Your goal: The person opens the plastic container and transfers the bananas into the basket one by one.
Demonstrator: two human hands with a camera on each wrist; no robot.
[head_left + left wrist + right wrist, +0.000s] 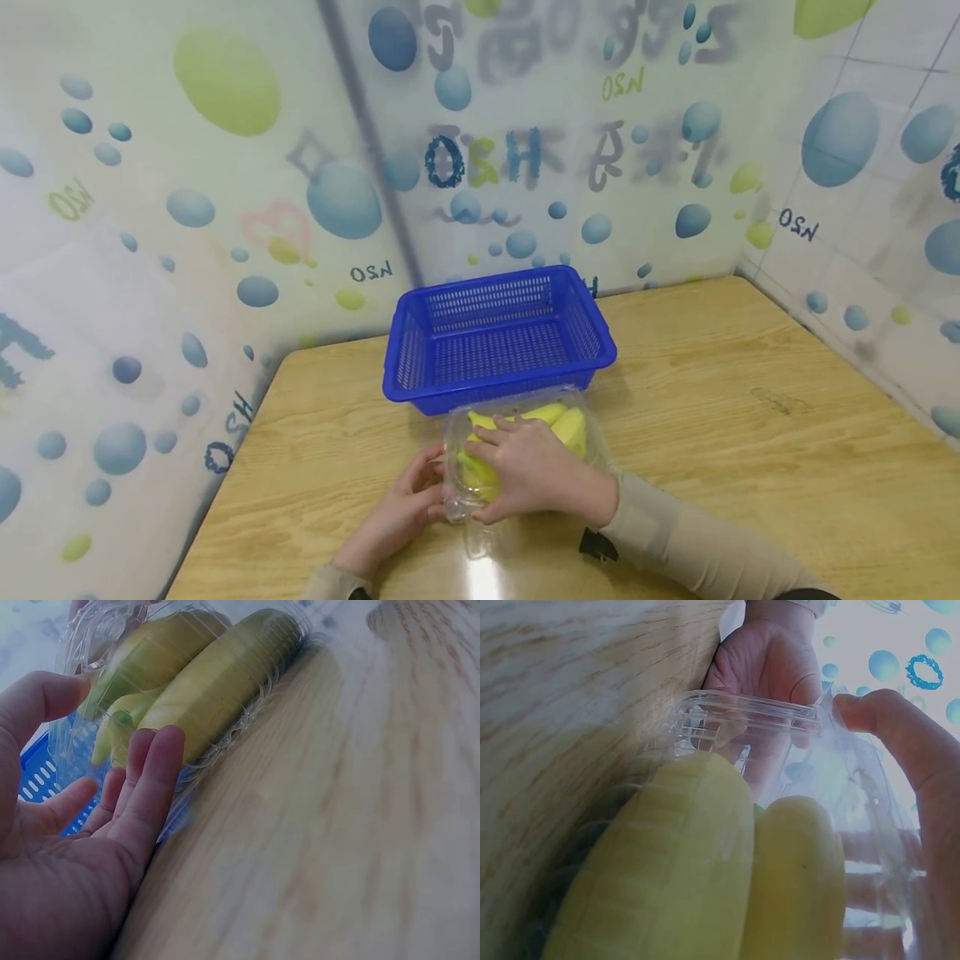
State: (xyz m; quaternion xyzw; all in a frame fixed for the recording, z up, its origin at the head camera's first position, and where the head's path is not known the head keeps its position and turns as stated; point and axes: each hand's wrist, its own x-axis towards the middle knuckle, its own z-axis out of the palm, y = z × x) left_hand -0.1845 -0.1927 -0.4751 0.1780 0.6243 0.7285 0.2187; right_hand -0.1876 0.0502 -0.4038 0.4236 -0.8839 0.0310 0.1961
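A clear plastic clamshell box (592, 437) with several yellow bananas (570, 429) inside lies on the table, just in front of the blue basket. My right hand (536, 467) rests across its lid from above, fingers spread over the bananas and thumb at the near edge. At the box's left end is my left hand (405, 508), its fingers extended along the side. The left wrist view shows the left thumb (52, 697) up at the lid and the fingertips (161, 750) against the box wall. In the right wrist view, the right thumb (885, 727) lies along the lid's edge.
An empty blue perforated basket (498, 383) stands right behind the box on the wooden table (735, 400). Walls covered with a bubble-patterned sheet (285, 200) close off the table's back and sides.
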